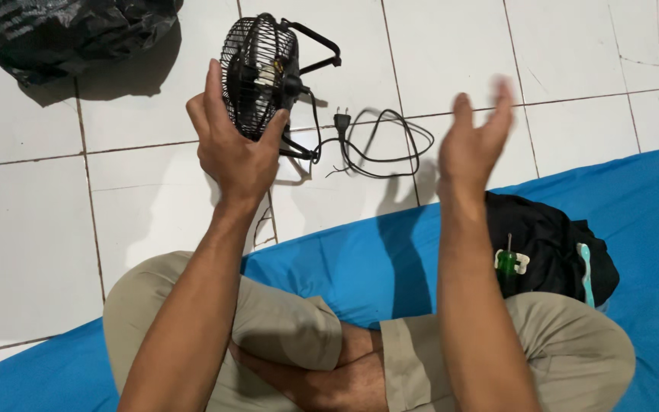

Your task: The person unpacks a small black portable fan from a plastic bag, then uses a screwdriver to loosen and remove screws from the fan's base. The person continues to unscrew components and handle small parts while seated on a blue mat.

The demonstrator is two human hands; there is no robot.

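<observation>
My left hand (230,145) grips a small black fan (262,76) by its wire grille, holding it up above the white tiled floor. The fan's stand frame sticks out to the right behind it. Its black cord and plug (375,141) lie coiled on the tiles just to the right. My right hand (473,141) is raised beside the cord with palm open and fingers spread, blurred, holding nothing.
I sit cross-legged on a blue mat (390,259). A black cloth bundle (554,248) lies at my right knee with a green-handled screwdriver (506,263) and a light teal tool (586,271) on it. A black plastic bag (70,30) sits at the top left.
</observation>
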